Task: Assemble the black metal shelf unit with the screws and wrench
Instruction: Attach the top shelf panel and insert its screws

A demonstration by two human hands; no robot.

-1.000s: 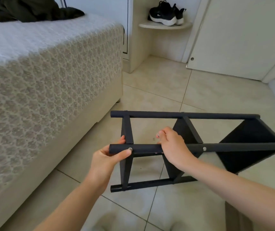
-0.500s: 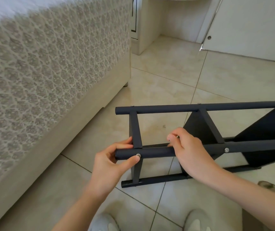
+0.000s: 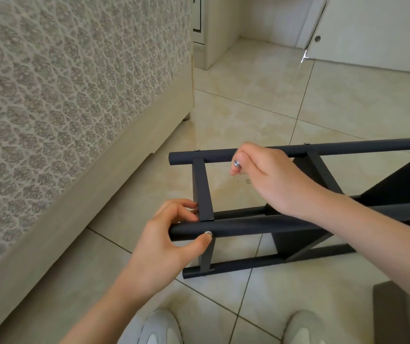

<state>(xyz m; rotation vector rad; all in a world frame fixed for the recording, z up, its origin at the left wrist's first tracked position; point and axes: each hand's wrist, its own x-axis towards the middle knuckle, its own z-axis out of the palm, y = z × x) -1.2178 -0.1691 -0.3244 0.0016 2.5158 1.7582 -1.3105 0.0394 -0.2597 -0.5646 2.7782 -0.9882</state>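
**Flat black shelf frame among creams and whites**

The frame's tubes, crossbars and panels were one matte black. The screw above its near tube was shiny silver, as was the screw head on that tube. Left of the frame, the bed cover bore a repeating lace-like lattice of grey-brown medallions on off-white, over a plain cream bed base. Under the frame, the floor tiles were glossy cream with cloudy beige marbling and thin dark grout lines. Beyond the frame, the door was plain white. Nearer than the frame, two shoes were pale grey-white.
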